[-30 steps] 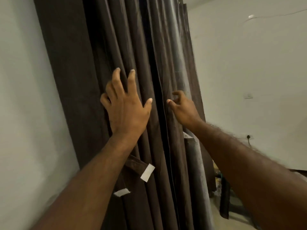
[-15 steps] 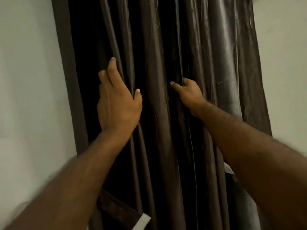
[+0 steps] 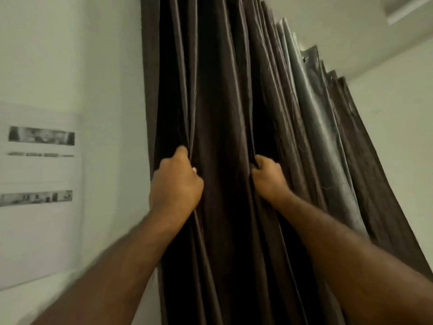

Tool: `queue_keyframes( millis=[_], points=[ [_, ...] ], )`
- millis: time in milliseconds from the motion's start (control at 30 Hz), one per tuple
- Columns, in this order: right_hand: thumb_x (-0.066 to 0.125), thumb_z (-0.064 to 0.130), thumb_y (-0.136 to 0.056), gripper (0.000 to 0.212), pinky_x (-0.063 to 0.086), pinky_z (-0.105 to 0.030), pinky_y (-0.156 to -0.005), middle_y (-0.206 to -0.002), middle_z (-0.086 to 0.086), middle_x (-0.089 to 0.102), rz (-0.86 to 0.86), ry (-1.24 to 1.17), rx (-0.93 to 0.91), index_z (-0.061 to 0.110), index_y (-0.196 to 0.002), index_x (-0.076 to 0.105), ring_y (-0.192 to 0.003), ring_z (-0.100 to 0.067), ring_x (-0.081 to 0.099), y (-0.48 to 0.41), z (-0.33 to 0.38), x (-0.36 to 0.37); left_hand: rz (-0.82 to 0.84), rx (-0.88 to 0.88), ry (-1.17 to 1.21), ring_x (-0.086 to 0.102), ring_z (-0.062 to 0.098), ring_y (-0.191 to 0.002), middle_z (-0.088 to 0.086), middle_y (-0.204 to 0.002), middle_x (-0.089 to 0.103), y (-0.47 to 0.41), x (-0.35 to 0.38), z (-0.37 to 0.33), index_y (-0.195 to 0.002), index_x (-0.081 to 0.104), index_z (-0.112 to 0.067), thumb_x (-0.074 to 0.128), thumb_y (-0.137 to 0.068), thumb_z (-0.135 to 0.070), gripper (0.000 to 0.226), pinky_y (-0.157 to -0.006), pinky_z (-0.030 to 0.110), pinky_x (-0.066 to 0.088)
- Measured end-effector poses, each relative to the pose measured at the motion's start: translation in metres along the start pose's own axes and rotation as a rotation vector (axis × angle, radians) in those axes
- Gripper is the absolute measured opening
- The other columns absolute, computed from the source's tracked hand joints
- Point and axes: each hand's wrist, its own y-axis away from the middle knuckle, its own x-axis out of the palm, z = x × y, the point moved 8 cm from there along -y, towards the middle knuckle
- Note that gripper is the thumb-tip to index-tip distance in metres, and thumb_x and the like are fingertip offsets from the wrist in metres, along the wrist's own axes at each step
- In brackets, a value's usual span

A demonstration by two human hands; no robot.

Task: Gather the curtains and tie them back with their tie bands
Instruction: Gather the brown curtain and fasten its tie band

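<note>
A dark brown curtain (image 3: pixel 222 137) fills the middle of the frame from top to bottom, hanging in deep vertical folds. Toward the upper right, the folds bunch closely together and the fabric looks paler and shinier, grey-silver (image 3: pixel 311 109), before turning brown again at the far right edge.

Two bare forearms rise from the bottom corners of the frame toward the centre. The left hand (image 3: pixel 174 181), just left of centre, has its fingers curled into a fold of the curtain, with the thumb tip showing on the right side of the fist; it grips the fabric. The right hand (image 3: pixel 267 175), just right of centre and level with the left, also has its fingers curled tight round a fold, gripping it. A broad dark stretch of curtain lies between the two hands, and they do not touch each other.

No tie band can be made out in this view.

At the left of the frame is a pale wall (image 3: pixel 70 55). A white sheet of paper (image 3: pixel 39 184) is fixed to it at middle left, printed with two dark horizontal strips and a line of blurred text that cannot be read. At the upper right, pale wall meets a pale ceiling (image 3: pixel 351 24).
</note>
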Motion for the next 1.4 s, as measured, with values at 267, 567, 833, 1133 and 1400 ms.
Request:
queue_keyframes(
  millis=[267, 567, 833, 1133, 1400],
  points=[
    [0.043, 0.028, -0.103, 0.021, 0.059, -0.047, -0.086, -0.104, -0.002, 0.068, 0.068, -0.069, -0.09, 0.024, -0.11, 0.063, -0.095, -0.021, 0.068, 0.058, 0.123, 0.071, -0.104, -0.068, -0.068, 0.056, 0.03, -0.07, 0.007, -0.078, 0.058, 0.0, -0.11, 0.057, -0.093, 0.05, -0.017, 0.057, -0.09, -0.016, 0.008, -0.064, 0.035, 0.045],
    [0.056, 0.023, -0.096, 0.018, 0.058, -0.043, -0.08, -0.09, -0.005, 0.073, 0.081, -0.192, -0.202, 0.013, -0.088, 0.068, -0.086, -0.023, 0.069, 0.107, 0.184, 0.052, -0.146, -0.086, -0.088, 0.054, 0.022, -0.066, 0.002, -0.09, 0.058, 0.002, -0.162, 0.061, -0.13, 0.039, -0.026, 0.057, -0.086, -0.01, 0.05, -0.063, 0.037, 0.048],
    [0.05, 0.008, -0.097, 0.06, 0.059, -0.028, -0.066, -0.089, 0.006, 0.068, -0.053, -0.183, -0.181, 0.049, -0.14, 0.039, -0.071, -0.006, 0.071, 0.089, 0.125, -0.001, -0.113, 0.181, -0.236, 0.051, 0.018, -0.114, 0.001, -0.152, 0.015, 0.007, -0.1, -0.007, -0.129, 0.051, -0.026, 0.054, -0.09, -0.007, 0.044, -0.065, 0.022, 0.046],
    [0.067, 0.063, -0.082, 0.06, 0.056, -0.028, -0.073, -0.117, 0.008, 0.063, -0.006, 0.172, -0.045, 0.027, -0.128, 0.052, -0.095, -0.009, 0.066, 0.078, 0.115, 0.017, -0.118, 0.121, -0.169, 0.053, 0.015, -0.118, -0.002, -0.152, 0.016, 0.004, -0.079, -0.028, -0.129, 0.051, -0.026, 0.057, -0.095, -0.033, 0.034, -0.083, 0.026, 0.053],
    [0.042, 0.019, -0.102, 0.012, 0.044, -0.032, -0.042, -0.065, 0.0, 0.06, -0.085, -0.161, -0.222, 0.021, -0.106, 0.053, -0.046, -0.007, 0.05, 0.079, 0.112, 0.004, -0.164, 0.144, -0.139, 0.052, 0.018, -0.12, -0.002, -0.152, 0.018, -0.001, -0.078, -0.031, -0.137, 0.037, -0.034, 0.056, -0.094, -0.043, 0.047, -0.082, 0.028, 0.054]
  ],
)
